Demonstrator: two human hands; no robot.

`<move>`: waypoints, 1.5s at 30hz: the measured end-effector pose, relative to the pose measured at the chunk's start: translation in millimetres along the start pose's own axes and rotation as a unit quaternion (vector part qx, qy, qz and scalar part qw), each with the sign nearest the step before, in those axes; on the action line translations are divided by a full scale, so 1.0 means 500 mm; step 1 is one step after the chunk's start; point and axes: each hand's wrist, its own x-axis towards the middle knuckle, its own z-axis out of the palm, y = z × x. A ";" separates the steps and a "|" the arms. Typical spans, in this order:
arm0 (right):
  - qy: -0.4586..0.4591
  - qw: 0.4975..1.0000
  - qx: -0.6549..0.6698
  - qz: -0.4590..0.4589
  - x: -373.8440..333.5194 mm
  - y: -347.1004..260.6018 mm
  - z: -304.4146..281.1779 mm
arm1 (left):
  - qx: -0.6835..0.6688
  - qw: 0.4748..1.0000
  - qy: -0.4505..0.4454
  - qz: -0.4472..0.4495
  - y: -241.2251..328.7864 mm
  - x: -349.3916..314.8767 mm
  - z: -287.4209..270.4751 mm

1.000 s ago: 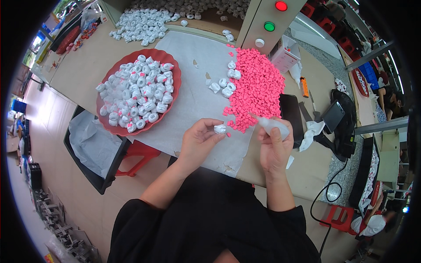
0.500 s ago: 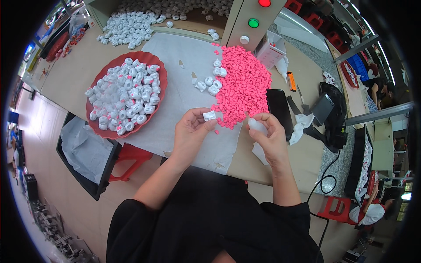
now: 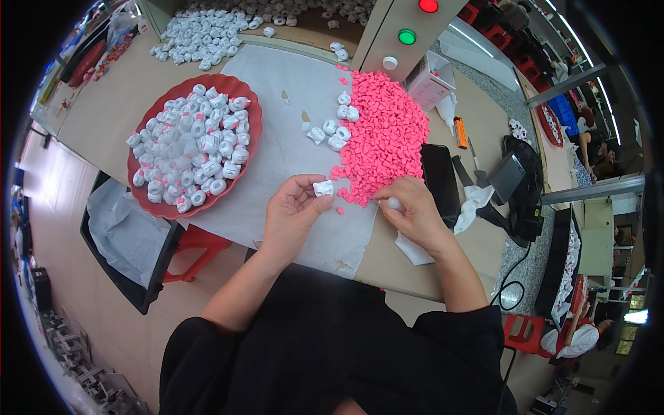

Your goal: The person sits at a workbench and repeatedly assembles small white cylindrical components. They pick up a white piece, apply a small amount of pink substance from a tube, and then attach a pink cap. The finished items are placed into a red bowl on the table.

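Note:
My left hand (image 3: 292, 211) is closed, pinching a small white moulded piece (image 3: 323, 187) between thumb and fingertips above the paper-covered tabletop. In my right hand (image 3: 416, 213) a small white squeeze bottle (image 3: 394, 203) is gripped, mostly covered by the fingers. Those fingertips are at the near edge of a heap of tiny pink pieces (image 3: 384, 131); whether they touch one cannot be made out. Several loose white pieces (image 3: 337, 142) lie along the heap's left side. A scalloped red bowl (image 3: 255, 117) holds many white pieces, some with pink parts on them.
More white pieces (image 3: 197, 38) are piled at the back, by a cabinet with red and green lights (image 3: 407, 37). To the right lie a black phone (image 3: 440, 183), an orange lighter (image 3: 460, 133) and a white box (image 3: 430, 83). A black tray (image 3: 149, 294) sits over a red stool.
My right hand has turned and moved slightly left, bringing its fingertips to the pink heap's near edge. My left hand has shifted slightly left, still holding the white piece.

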 end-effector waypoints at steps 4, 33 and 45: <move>-0.024 0.998 -0.062 -0.020 0.008 0.000 0.013 | 0.006 1.000 -0.003 -0.007 0.004 0.001 0.001; 0.014 0.992 -0.012 0.127 -0.015 -0.043 0.058 | 0.033 0.998 -0.044 -0.009 0.003 -0.005 0.001; 0.083 0.881 0.411 0.219 0.010 -0.087 0.059 | 0.047 0.993 -0.104 -0.012 -0.001 -0.005 0.005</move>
